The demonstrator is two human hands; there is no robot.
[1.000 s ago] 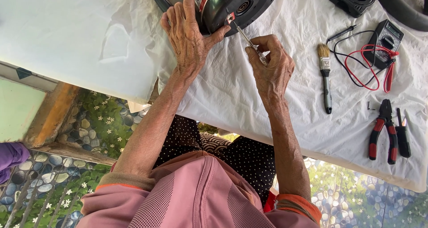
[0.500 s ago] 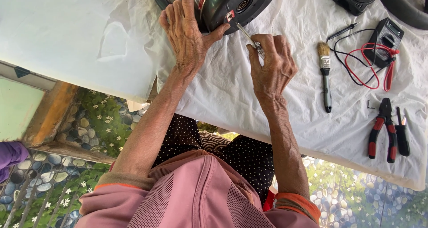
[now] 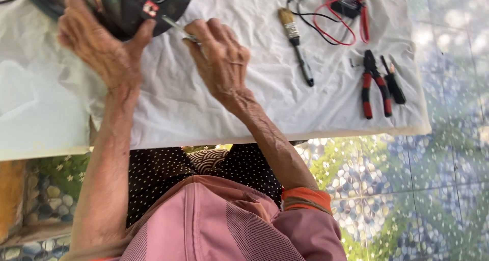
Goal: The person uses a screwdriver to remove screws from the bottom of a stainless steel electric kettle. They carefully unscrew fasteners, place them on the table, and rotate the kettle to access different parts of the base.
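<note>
At 11 o'clock, left hand (image 3: pixel 99 47) grips round black motor housing (image 3: pixel 137 6), likely heavy, rigid; hold rim. Right hand (image 3: pixel 219 57) pinches thin screwdriver (image 3: pixel 175 27) at 12.

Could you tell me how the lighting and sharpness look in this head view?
Head view: bright daylight washes out the white cloth at left; the right hand and pliers are fairly sharp; the dark round device is cut off by the top edge.
</note>
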